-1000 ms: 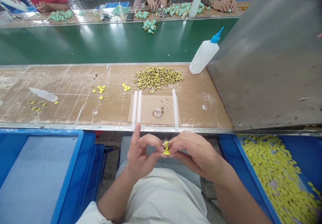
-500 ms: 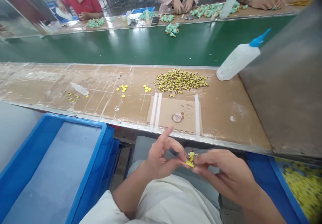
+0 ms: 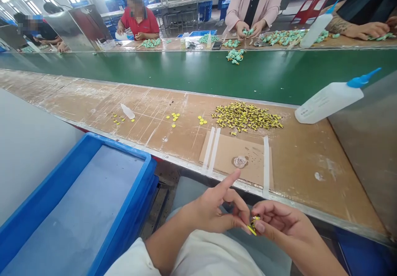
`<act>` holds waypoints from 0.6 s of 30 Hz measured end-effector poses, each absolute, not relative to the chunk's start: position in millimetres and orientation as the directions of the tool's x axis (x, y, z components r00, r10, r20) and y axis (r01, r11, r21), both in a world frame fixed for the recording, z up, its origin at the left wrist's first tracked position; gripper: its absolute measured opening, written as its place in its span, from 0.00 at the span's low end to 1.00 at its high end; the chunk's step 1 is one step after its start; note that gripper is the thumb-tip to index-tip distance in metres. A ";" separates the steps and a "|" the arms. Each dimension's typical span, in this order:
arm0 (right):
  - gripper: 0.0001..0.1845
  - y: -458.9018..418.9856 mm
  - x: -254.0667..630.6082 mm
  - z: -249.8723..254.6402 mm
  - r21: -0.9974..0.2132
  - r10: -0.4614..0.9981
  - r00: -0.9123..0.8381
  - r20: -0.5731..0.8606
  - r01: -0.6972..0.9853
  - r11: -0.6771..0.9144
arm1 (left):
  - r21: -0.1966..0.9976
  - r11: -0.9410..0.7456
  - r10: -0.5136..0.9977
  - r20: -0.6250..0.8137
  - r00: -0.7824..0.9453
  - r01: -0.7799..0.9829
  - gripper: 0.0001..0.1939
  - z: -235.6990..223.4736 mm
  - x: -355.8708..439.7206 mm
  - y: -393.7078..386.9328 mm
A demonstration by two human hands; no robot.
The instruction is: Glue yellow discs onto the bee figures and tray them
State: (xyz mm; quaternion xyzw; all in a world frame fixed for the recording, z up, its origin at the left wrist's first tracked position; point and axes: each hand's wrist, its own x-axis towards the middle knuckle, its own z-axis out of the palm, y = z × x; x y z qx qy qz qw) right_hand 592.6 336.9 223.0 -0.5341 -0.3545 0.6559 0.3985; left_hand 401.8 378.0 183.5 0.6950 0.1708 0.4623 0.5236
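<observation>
My left hand (image 3: 217,212) and my right hand (image 3: 281,222) meet above my lap, just below the bench edge. Both pinch a tiny yellow figure on a yellow disc (image 3: 252,225) between their fingertips. The left index finger sticks straight up; the other fingers curl in. On the bench beyond lies a heap of small yellow-and-black figures (image 3: 246,116), with a blob of glue (image 3: 240,162) on a taped cardboard pad (image 3: 240,156) nearer me.
A white glue bottle with a blue nozzle (image 3: 330,98) leans against a grey metal panel (image 3: 372,152) at right. Loose yellow discs (image 3: 173,118) and a small clear bottle (image 3: 127,111) lie further left. A blue crate (image 3: 77,201) sits lower left. People work beyond the green belt (image 3: 186,71).
The view has swung left and up, so the bin of yellow discs at right has left the frame. My hands stay together on the yellow piece and now sit lower in the picture.
</observation>
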 end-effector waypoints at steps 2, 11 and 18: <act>0.22 339.8 589.0 226.6 -0.882 0.891 -0.131 -0.434 -0.139 -0.450 | 0.892 -0.354 0.719 0.452 0.528 -0.282 0.50 184.1 398.5 378.7; 0.19 362.3 564.6 226.4 -0.930 0.957 -0.048 -0.287 -0.225 -0.290 | 0.847 -0.404 0.912 0.404 -0.075 -0.347 0.42 178.8 405.8 376.8; 0.16 373.1 549.1 220.5 -0.959 0.986 0.101 -0.133 -0.264 -0.102 | 0.896 -0.402 0.908 0.362 -0.212 -0.189 0.38 175.8 404.8 367.8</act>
